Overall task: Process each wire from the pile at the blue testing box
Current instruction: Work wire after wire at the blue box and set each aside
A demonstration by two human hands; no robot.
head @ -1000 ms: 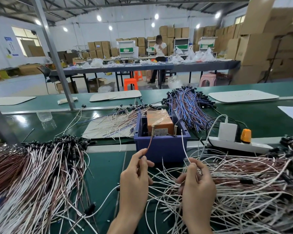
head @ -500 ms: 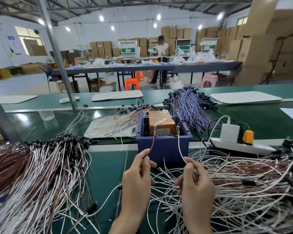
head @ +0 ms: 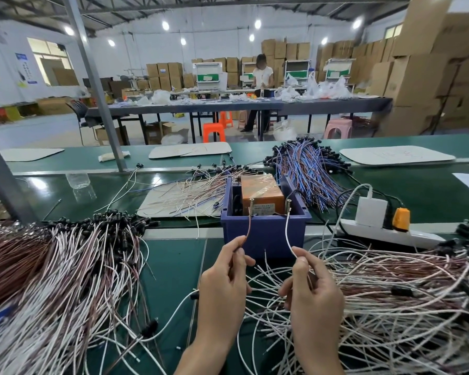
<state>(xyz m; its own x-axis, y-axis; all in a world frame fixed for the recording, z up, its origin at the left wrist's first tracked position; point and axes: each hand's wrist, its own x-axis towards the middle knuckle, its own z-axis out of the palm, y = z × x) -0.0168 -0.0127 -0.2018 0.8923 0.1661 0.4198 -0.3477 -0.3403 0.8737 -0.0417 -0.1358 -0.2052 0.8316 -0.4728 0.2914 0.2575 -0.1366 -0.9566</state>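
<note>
The blue testing box (head: pixel 266 234) stands mid-table with an orange unit (head: pixel 260 190) inside and two upright metal posts at its front. My left hand (head: pixel 225 288) pinches a brown wire (head: pixel 249 226) whose tip touches the left post. My right hand (head: pixel 314 290) pinches a white wire (head: pixel 288 234) whose tip reaches the right post. A big pile of white and brown wires (head: pixel 390 307) lies to the right, under and beside my right hand.
Another pile of wires with black ends (head: pixel 60 269) covers the left. Blue-and-brown wires (head: pixel 306 169) lie behind the box, loose wires on a white board (head: pixel 179 198) to its left. A white power strip (head: pixel 385 231) with plugs sits right of the box.
My right hand has raised the white wire end up to the right post. My left hand keeps the brown wire on the left post.
</note>
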